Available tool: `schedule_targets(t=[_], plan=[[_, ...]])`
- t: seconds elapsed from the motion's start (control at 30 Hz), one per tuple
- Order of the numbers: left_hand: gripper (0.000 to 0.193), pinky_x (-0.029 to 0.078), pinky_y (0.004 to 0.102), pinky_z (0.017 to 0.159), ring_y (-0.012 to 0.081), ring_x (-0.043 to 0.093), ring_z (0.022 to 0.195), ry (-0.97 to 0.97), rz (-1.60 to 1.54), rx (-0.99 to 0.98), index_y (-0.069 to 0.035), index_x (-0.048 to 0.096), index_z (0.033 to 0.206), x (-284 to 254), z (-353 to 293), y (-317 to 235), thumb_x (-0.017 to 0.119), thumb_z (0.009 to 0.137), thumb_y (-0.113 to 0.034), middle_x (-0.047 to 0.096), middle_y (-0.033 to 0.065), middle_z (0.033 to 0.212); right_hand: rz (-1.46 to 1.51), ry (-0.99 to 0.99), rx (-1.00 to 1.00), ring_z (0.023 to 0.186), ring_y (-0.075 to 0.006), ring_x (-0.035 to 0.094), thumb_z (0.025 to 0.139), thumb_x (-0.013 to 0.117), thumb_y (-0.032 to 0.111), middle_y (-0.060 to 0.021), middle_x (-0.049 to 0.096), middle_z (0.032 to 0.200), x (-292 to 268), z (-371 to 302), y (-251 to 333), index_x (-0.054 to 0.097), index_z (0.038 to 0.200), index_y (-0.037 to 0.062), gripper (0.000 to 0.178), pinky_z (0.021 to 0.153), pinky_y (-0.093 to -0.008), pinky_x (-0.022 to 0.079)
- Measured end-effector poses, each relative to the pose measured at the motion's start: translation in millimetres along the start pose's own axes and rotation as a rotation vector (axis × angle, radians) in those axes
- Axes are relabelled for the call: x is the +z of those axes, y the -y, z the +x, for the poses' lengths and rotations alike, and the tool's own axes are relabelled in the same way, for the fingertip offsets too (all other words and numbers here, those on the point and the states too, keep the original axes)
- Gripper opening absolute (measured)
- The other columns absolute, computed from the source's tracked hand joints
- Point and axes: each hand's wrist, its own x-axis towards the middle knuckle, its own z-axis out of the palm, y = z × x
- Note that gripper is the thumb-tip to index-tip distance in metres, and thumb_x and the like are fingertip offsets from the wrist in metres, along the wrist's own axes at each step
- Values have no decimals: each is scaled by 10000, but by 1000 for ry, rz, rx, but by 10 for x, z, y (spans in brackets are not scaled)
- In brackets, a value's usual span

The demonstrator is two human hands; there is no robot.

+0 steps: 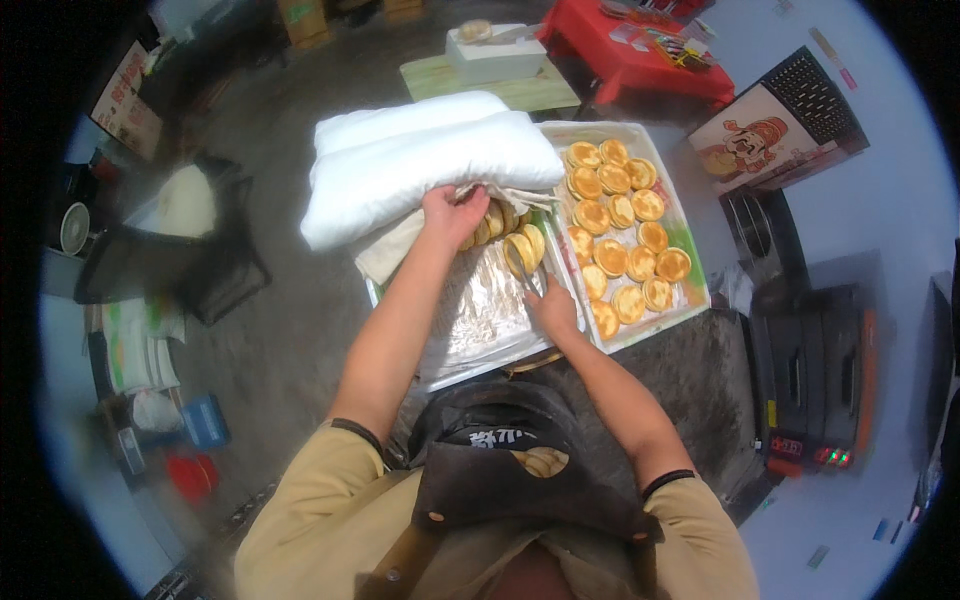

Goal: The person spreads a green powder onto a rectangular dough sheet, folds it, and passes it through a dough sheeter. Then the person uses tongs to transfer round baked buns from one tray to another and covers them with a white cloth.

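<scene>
My left hand is closed on the edge of a beige cloth and holds it up beneath a folded white quilt. Under the lifted cloth, a row of round flat cakes stands on edge in a foil-lined tray. My right hand grips metal tongs, whose tips are at the nearest pale yellow cakes. Whether the tongs pinch a cake I cannot tell. The far part of the row is hidden under the cloth and quilt.
To the right, a second tray carries many golden-brown cakes. Beyond stand a white box on a small table and a red-covered table. A dark oven-like appliance is at the right, a black chair-like frame at the left.
</scene>
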Motion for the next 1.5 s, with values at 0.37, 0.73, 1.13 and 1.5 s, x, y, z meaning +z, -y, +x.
schedule_targets(t=[0.37, 0.73, 1.13, 1.5], plan=[[475, 536, 542, 875, 261, 661, 993, -91, 767, -251, -183, 618, 1335, -1904, 730, 927, 673, 952, -457, 673, 50, 1224, -96, 86, -111, 980, -427, 749, 838, 821, 460, -310, 744, 1028, -486, -69, -52, 647, 1238, -85, 698, 865, -485, 594], [421, 570, 361, 746, 198, 708, 940, -353, 1067, 153, -179, 583, 1307, -1409, 166, 1560, 565, 1052, -514, 688, 38, 1183, 706, 484, 330, 515, -150, 570, 1022, 633, 579, -39, 597, 649, -1861, 1157, -1927, 640, 862, 43, 560, 482, -311, 443], [576, 569, 335, 818, 217, 679, 982, -547, 1439, 871, -55, 464, 1561, -1461, -385, 1939, 593, 1061, -310, 613, 143, 1250, 92, 711, -29, 490, -243, 548, 1017, 486, 734, -82, 544, 538, -2002, 2472, -2444, 595, 638, 40, 798, 518, -419, 445], [374, 537, 383, 1004, 291, 670, 1079, 27, 1930, 1064, 7, 647, 1252, 33, 114, 2896, 684, 881, -19, 642, 150, 1156, 453, 701, -90, 469, -119, 453, 1072, 584, 490, 1, 552, 668, -1730, 2695, -2367, 626, 928, 60, 456, 443, -319, 352]])
